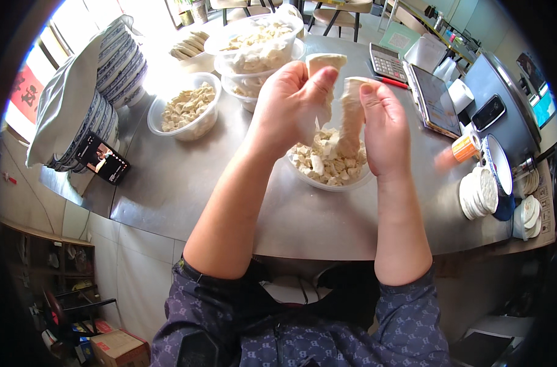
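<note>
Grips a flatbread piece point(328, 62) in the left hand point(283, 110) and pinches a flatbread strip point(351, 113) in the right hand point(388, 137), over a plastic bowl point(338, 185) of torn bread chunks point(327, 164).

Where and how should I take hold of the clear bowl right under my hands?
Probably by the rim, one hand coming in from each side. The clear bowl is round and sits upright, filled with loose pale pieces, so opposite grips should keep it level. Your left hand and right hand each hold a pale strip above it, so free them first.
</note>
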Tool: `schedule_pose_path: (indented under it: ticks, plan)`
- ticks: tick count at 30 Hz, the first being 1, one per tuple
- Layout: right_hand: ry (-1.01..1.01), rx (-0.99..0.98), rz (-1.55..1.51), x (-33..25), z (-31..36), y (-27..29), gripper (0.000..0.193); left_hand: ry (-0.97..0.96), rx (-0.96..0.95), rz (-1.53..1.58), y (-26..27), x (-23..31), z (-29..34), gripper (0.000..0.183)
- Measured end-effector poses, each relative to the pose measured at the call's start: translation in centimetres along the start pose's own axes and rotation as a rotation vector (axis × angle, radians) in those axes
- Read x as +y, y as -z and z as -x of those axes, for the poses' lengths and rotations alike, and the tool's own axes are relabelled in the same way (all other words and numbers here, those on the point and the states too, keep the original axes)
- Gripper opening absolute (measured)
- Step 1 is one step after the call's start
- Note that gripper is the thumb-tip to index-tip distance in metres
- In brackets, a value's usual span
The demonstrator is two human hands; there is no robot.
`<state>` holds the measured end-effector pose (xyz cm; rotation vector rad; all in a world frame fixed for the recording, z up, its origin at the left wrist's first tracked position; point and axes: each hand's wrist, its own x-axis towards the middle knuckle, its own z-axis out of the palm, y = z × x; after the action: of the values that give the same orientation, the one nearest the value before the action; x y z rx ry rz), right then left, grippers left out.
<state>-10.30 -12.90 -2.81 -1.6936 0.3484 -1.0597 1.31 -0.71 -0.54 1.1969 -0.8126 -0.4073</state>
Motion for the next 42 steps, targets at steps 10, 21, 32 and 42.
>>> schedule_pose_path:
  ticks: [10, 21, 32, 42]
  plan:
    - [-0.012, -0.257, -0.115, -1.2, -0.3, 1.2, 0.023, 0.177, -0.259, -0.158, 0.4, -0.1, 0.5, 0.029]
    - [0.159, -0.125, 0.254, -1.3, 0.2, 0.6, 0.013, -0.114, -0.063, -0.425, -0.3, -1.2, 0.3, 0.026]
    - [0.213, -0.009, 0.538, -1.3, 0.1, 0.1, 0.014, -0.169, -0.021, -0.619, -1.3, -0.5, 1.2, 0.02]
    - [-0.233, -0.171, -0.299, -1.0, -0.5, 0.8, 0.02, -0.158, 0.068, -0.432, -1.0, -0.9, 0.7, 0.022]
